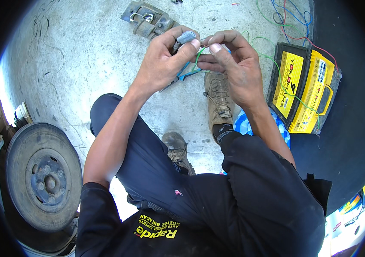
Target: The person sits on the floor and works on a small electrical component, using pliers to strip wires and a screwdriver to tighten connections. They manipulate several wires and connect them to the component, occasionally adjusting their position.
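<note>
My left hand (165, 58) is closed around a grey plastic connector (186, 37), its thumb pressed against the fingers. From between the hands a thin green wire (198, 56) curves downward. With thumb and fingertips, my right hand (242, 68) pinches the thin wire, whose bare, copper-looking end bridges the short gap to my left fingertips. Below the hands, blue-handled pliers (184, 77) lie on the concrete, partly hidden by the left wrist. A dirty metal mechanical part (148, 20) with a white wire loop rests on the floor beyond my left hand.
At the right stands a yellow and black battery (311, 92) with green and red wires across it. More coloured wires (285, 19) tangle behind it. A vehicle wheel (45, 175) is at the left. Beside my right shoe (217, 100) is a blue-and-white patterned item (243, 124).
</note>
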Motion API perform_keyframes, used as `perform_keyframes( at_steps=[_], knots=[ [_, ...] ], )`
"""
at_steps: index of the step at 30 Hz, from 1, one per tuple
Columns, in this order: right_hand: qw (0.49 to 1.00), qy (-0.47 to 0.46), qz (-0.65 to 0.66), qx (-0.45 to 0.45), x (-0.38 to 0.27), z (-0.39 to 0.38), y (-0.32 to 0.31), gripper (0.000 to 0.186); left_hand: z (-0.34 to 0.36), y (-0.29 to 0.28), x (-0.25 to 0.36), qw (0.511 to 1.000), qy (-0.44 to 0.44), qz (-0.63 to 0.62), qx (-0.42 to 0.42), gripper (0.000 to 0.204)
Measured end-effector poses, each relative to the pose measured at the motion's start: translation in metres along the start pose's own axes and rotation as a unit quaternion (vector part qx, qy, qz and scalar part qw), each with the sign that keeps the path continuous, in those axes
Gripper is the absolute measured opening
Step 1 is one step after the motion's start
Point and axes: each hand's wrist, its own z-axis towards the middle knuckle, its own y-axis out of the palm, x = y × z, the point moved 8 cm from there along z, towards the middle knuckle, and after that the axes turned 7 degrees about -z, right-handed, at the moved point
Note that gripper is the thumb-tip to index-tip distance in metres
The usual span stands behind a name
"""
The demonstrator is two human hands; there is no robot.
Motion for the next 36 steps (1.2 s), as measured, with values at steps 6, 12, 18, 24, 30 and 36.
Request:
perform_keyframes(
  at_steps=[6,12,18,24,30,36],
  knots=[
    [1.0,0.01,-0.001,-0.024,0.0,0.002,-0.004,0.019,0.002,0.004,0.007,0.998,0.056,-0.013,-0.008,0.037],
    [0.999,-0.024,0.009,-0.046,-0.001,0.0,0.001,0.014,-0.001,0.002,0.001,0.999,0.003,-0.032,-0.033,0.035],
    [0.992,-0.019,0.087,-0.087,0.009,0.001,0.007,0.013,-0.001,0.001,0.0,0.998,-0.012,-0.053,-0.013,0.032],
    [0.999,0.003,0.018,-0.04,0.008,-0.004,0.004,0.017,-0.004,0.006,0.006,1.0,-0.005,0.014,-0.013,0.03],
    [0.997,0.06,-0.047,0.011,0.009,0.0,0.0,0.025,-0.003,0.007,0.009,1.0,0.01,0.03,0.001,0.029],
    [0.998,0.025,-0.061,0.011,-0.001,0.002,0.006,0.025,-0.008,0.004,0.015,0.994,0.069,0.077,0.042,0.025]
  ],
)
